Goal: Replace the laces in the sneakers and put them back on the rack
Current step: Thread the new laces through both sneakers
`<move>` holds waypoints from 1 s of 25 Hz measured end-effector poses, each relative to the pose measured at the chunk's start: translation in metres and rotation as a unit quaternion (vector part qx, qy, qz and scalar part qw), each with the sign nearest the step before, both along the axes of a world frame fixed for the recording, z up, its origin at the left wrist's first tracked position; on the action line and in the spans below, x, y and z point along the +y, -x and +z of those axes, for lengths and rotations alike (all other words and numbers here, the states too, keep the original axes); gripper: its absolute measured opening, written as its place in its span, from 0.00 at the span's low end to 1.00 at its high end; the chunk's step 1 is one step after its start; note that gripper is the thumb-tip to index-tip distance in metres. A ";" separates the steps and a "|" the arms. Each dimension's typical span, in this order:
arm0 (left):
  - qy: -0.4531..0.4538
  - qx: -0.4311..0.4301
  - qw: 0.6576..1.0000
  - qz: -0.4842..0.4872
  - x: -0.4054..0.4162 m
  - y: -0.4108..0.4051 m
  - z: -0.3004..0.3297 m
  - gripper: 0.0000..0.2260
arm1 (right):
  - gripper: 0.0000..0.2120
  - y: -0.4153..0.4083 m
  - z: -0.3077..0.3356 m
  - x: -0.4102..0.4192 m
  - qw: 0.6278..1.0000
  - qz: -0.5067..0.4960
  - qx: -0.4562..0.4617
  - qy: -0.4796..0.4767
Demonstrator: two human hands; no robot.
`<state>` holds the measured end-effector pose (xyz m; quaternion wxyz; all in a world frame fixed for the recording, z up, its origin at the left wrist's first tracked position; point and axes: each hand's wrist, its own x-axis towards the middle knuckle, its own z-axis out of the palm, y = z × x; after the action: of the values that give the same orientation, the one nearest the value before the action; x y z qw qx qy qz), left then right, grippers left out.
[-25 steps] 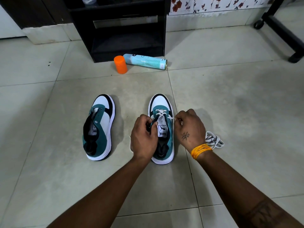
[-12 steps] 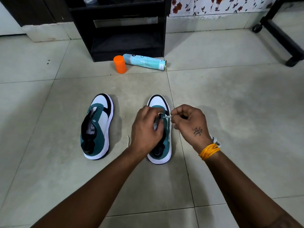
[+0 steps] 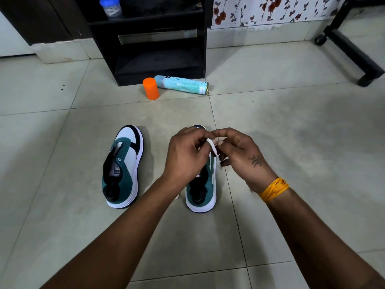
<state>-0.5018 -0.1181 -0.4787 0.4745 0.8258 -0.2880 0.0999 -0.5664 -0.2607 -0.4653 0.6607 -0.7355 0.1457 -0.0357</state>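
Both hands have risen from the eyelets and now pinch the lace (image 3: 212, 146) between them above the right sneaker (image 3: 203, 184) on the floor: left hand (image 3: 185, 157), right hand (image 3: 243, 155). Lacing is in progress; next the tip must find an eyelet. Tongue label is unreadable.

Bare floor (image 3: 291, 142) lies open right of the laced sneaker (image 3: 201, 197). Left of it stands the second sneaker (image 3: 125, 163), a narrow floor strip between. Beyond it, an orange cap (image 3: 150, 88) and a fallen spray can (image 3: 181, 84) block the rack (image 3: 158, 49) front.
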 end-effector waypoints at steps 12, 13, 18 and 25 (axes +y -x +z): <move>0.113 0.153 0.982 0.000 0.015 -0.008 0.013 0.02 | 0.07 -0.003 -0.027 -0.004 0.953 -0.038 -0.033 0.300; 0.118 0.166 0.979 -0.008 0.014 -0.006 0.012 0.02 | 0.07 -0.004 -0.020 0.001 0.958 -0.018 -0.064 0.278; 0.135 0.200 0.970 -0.003 0.012 -0.004 0.014 0.03 | 0.06 -0.009 -0.027 0.004 0.947 -0.065 -0.095 0.301; 0.134 0.232 0.963 -0.008 0.015 -0.006 0.012 0.02 | 0.06 -0.009 -0.021 0.019 0.944 -0.029 -0.119 0.308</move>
<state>-0.4962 -0.1031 -0.4664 0.6355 0.7527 -0.1608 -0.0607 -0.5571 -0.2421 -0.4864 0.4132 -0.8890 0.0690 -0.1848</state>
